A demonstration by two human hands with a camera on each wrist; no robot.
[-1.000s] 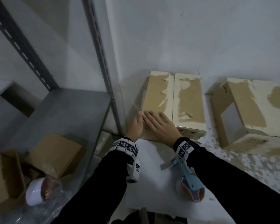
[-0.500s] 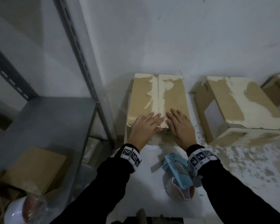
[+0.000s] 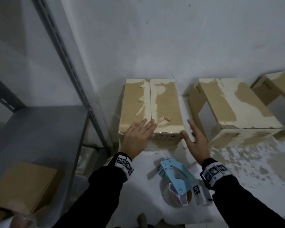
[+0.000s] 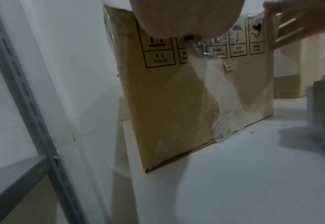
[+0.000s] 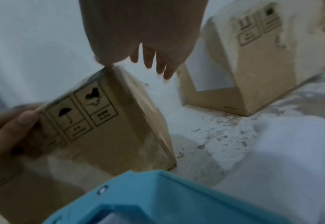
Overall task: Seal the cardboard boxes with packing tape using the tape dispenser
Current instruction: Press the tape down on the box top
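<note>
A closed cardboard box stands against the wall, its two top flaps meeting in a centre seam. Clear tape runs over its near top edge and down the front face. My left hand lies flat on the near top edge with straight fingers. My right hand is at the box's near right corner, thumb against the corner, fingers straight beside the right face. The blue tape dispenser lies on the white surface between my wrists, held by neither hand.
A second box with an open side stands to the right, a third box beyond it. A grey metal shelf with its slotted upright fills the left, with a brown box on it.
My left hand slid a little left along the box's near top edge. My right hand slid off the top, right to the near right corner. The dispenser stayed put.
</note>
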